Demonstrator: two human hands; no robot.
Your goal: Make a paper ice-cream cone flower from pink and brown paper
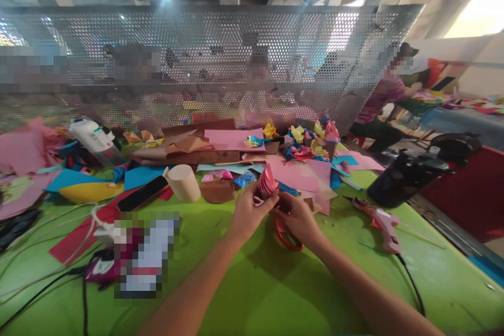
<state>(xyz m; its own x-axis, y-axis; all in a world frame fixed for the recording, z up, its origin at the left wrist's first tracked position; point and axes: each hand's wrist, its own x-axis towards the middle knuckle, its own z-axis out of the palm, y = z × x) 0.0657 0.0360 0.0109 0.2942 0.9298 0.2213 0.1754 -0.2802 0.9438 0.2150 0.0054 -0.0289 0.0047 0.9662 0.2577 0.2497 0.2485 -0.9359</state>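
My left hand (pixel 254 209) is closed around a swirl of pink paper (pixel 268 180), holding it upright over the table. The fingers of my right hand (pixel 296 213) are curled against the lower part of that swirl, meeting the left fingertips. Its base is hidden behind my fingers. Just below my right hand shows the red handle of what look like scissors (pixel 290 241); whether it hangs from the fingers or lies on the table, I cannot tell. Pink paper sheets (pixel 301 174) lie right behind my hands.
A glue gun (pixel 386 228) and black tumbler (pixel 405 178) are on the right. A cream paper roll (pixel 183 182), dark phone (pixel 142 193) and tangled cables (pixel 84 241) are on the left. Paper scraps line a perforated metal screen (pixel 197 47). A person (pixel 380 97) sits beyond.
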